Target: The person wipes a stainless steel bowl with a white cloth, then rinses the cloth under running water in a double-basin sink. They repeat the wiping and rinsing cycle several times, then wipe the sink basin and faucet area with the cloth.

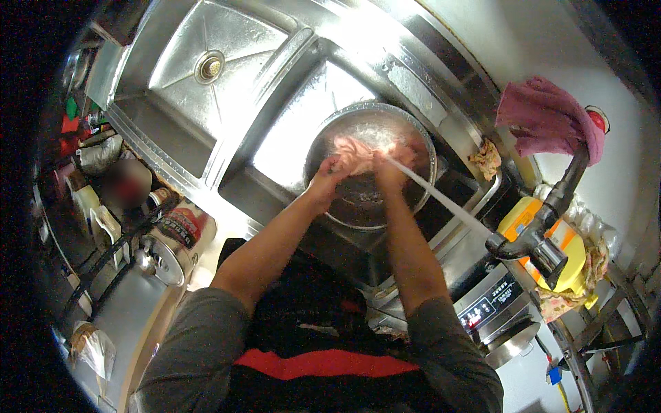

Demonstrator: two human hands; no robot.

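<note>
A round steel basin [431, 155] stands in the right bowl of a double sink, with water in it. Pinkish raw meat [352, 149] lies between both hands inside the basin. My left hand [328, 178] grips its left side, the fingers bent around it. My right hand [388, 168] is at the meat's right side, its fingers partly hidden by splashing and the bright stream. Water runs from a faucet [497, 244] at the right and strikes close to my right hand. What the meat is exactly cannot be told.
The left sink bowl with its drain [209, 67] lies beyond a steel divider. A large can [178, 242] and jars crowd the left shelf. At right are a pink cloth [552, 116], a yellow jug [568, 253], a crumpled rag [485, 159] and an appliance panel [488, 304].
</note>
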